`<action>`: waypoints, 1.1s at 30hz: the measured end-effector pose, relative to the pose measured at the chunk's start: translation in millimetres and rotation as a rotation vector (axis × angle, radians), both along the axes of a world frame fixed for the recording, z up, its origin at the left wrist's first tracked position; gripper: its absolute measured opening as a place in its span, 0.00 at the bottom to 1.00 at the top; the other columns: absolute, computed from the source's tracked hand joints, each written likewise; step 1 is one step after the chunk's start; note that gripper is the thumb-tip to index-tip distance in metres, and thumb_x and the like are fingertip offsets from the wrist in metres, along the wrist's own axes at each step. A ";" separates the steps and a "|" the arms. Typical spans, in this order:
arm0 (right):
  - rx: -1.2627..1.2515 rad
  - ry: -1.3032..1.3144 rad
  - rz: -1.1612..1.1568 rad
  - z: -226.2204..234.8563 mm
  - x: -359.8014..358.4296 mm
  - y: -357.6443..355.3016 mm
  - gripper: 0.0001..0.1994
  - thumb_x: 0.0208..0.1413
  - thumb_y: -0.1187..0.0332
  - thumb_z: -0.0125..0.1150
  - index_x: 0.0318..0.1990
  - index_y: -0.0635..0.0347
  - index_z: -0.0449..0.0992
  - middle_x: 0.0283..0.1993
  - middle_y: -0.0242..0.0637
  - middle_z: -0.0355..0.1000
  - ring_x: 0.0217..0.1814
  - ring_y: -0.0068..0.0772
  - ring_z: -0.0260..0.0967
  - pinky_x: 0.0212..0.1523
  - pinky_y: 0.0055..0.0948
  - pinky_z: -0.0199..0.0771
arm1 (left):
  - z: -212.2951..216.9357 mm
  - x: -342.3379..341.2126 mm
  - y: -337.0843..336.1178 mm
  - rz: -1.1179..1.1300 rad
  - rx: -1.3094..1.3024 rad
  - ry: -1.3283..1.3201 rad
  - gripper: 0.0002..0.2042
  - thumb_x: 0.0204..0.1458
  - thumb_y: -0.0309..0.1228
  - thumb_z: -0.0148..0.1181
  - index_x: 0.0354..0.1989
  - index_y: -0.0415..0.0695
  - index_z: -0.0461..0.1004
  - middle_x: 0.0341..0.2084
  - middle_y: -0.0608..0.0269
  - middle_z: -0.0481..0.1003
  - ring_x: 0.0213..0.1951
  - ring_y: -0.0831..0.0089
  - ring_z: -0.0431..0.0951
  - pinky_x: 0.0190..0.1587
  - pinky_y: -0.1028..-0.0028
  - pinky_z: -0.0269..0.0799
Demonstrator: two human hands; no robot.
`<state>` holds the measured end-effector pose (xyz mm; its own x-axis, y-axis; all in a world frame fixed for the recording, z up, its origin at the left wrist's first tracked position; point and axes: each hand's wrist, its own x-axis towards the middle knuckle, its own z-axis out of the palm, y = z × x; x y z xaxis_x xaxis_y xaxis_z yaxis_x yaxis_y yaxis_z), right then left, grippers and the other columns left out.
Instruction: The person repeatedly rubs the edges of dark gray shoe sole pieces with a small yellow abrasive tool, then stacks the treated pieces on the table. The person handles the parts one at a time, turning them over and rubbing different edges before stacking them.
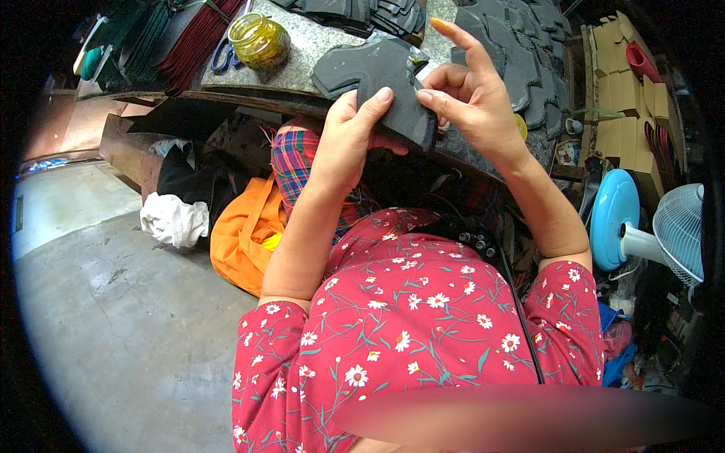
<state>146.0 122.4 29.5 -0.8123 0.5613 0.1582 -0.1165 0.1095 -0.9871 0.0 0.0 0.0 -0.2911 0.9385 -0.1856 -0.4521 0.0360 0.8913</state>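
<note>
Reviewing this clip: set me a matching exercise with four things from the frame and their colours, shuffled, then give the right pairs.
Things:
1. Cut piece held by the left hand and right hand
2. Jar on the stone slab
3. Bag on the floor
4. Fan base at the right

Colours:
A. orange
B. light blue
C. dark grey
D. yellow-green

Pairs: 1-C, the cut piece; 2-D, the jar; 3-A, the bag; 4-B, the fan base.

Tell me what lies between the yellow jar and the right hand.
In the head view, the dark grey cut piece, held by both hands, lies between the yellow jar and the right hand.
</note>
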 end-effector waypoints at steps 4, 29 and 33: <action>0.053 0.014 -0.053 -1.4 3.8 0.7 0.38 0.56 0.78 0.62 0.72 0.56 0.48 0.33 0.32 0.72 0.33 0.15 0.67 0.34 0.15 0.66 | 5.6 -5.1 0.3 -0.077 -0.157 0.118 0.19 0.63 0.45 0.54 0.40 0.37 0.73 0.19 0.62 0.76 0.20 0.74 0.77 0.23 0.75 0.74; 0.072 -0.007 -0.058 -11.4 6.7 0.5 0.36 0.58 0.78 0.59 0.72 0.54 0.50 0.35 0.30 0.71 0.33 0.13 0.65 0.31 0.12 0.61 | -5.0 -2.2 22.9 0.451 0.356 1.309 0.08 0.51 0.21 0.61 0.40 0.41 0.76 0.31 0.54 0.74 0.30 0.56 0.78 0.33 0.65 0.75; 0.070 -0.005 -0.061 -13.2 6.5 3.2 0.36 0.58 0.79 0.59 0.72 0.56 0.50 0.35 0.30 0.72 0.33 0.13 0.65 0.30 0.12 0.61 | -5.4 6.5 12.1 0.353 0.406 1.339 0.09 0.48 0.23 0.64 0.39 0.45 0.80 0.31 0.58 0.74 0.29 0.60 0.78 0.31 0.67 0.76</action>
